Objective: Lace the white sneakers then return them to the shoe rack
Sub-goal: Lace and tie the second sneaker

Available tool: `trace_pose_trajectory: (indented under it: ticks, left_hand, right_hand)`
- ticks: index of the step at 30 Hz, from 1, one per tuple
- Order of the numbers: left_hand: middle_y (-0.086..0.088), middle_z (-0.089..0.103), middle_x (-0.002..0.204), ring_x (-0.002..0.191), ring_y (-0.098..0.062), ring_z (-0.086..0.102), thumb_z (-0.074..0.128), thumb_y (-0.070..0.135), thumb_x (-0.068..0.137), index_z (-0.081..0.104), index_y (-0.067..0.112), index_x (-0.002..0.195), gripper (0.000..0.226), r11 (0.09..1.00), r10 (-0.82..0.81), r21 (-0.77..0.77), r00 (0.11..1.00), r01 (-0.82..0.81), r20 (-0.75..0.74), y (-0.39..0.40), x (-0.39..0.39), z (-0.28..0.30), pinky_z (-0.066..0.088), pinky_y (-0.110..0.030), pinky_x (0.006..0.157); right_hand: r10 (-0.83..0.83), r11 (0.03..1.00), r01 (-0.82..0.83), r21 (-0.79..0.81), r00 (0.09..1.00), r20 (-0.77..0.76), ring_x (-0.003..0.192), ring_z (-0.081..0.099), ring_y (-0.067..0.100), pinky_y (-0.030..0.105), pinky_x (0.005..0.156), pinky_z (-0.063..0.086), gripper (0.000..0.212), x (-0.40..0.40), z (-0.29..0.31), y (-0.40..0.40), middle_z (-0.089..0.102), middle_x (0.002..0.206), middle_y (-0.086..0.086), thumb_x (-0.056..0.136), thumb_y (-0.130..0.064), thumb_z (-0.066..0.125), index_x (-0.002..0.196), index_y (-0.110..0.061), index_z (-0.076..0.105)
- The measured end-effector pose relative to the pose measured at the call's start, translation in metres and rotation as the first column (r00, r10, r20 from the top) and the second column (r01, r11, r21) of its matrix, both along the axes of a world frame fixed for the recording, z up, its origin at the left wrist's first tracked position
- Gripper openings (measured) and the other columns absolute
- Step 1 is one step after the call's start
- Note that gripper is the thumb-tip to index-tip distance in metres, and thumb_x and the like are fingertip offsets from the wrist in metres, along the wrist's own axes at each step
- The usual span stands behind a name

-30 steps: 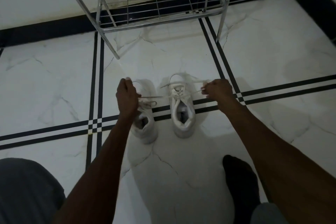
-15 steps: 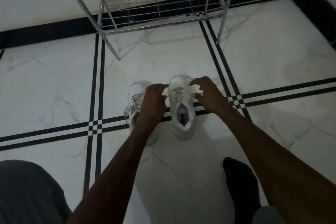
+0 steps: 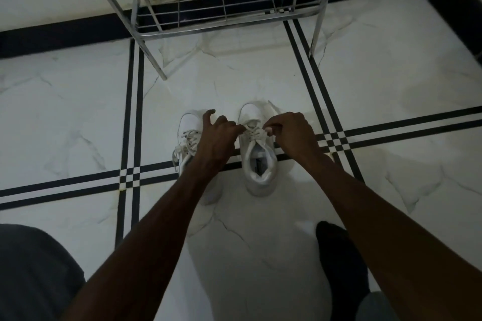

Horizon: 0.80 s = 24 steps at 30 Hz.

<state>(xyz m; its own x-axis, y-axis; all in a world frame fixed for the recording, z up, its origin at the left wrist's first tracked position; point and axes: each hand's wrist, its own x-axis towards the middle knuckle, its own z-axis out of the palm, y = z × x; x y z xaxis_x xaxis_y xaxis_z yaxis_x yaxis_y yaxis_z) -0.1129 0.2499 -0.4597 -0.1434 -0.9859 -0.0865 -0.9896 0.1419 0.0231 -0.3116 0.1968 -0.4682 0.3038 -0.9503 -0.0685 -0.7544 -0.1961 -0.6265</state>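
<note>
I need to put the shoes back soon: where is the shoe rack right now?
In the head view, the shoe rack stands at top centre against the wall, beyond the two sneakers on the floor.

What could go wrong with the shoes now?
The left hand and right hand pinch the laces of the right sneaker close together; a loose pinch might let them slip. The left forearm crosses over the left sneaker, whose laces lie loose on its side, and could nudge it. The shoe rack stands close ahead.
</note>
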Motion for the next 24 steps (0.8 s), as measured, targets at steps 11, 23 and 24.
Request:
trace_pose_trajectory:
  ticks: [11, 23, 24]
  left_hand:
    - [0.003, 0.071, 0.070, 0.092, -0.029, 0.057, 0.059, 0.016, 0.063, 0.073, 0.025, 0.085, 0.027, 0.995, 0.077, -0.066, 0.997, -0.076, 0.016, 0.029, 0.009, -0.021, 0.031, -0.051, 0.095]
    - [-0.003, 0.070, 0.082, 0.102, -0.028, 0.058, 0.066, 0.019, 0.076, 0.076, 0.027, 0.096, 0.025, 0.959, 0.284, 0.052, 0.945, -0.280, -0.159, 0.032, 0.002, -0.019, 0.029, -0.046, 0.092]
    - [-0.003, 0.070, 0.083, 0.103, -0.027, 0.058, 0.066, 0.019, 0.077, 0.076, 0.027, 0.097, 0.024, 0.958, 0.287, 0.050, 0.944, -0.283, -0.164, 0.032, 0.001, -0.019, 0.029, -0.047, 0.094]
  right_hand:
    - [-0.134, 0.983, 0.137, 0.121, 0.990, -0.039, 0.078, 0.073, 0.022, 0.035, 0.076, 0.062, 0.010, -0.009, -0.011, 0.005, 0.080, 0.083, 0.009, 0.080, -0.015, 0.080, 0.090, -0.013, 0.082]
    - [-0.124, 0.984, 0.132, 0.116, 0.989, -0.075, 0.079, 0.074, 0.024, 0.033, 0.074, 0.061, 0.011, -0.013, -0.022, 0.008, 0.080, 0.085, 0.008, 0.083, -0.021, 0.079, 0.090, -0.013, 0.083]
    - [-0.115, 0.983, 0.126, 0.134, 0.989, -0.088, 0.080, 0.073, 0.024, 0.034, 0.074, 0.062, 0.012, -0.013, -0.019, 0.006, 0.080, 0.085, 0.008, 0.083, -0.022, 0.078, 0.090, -0.014, 0.083]
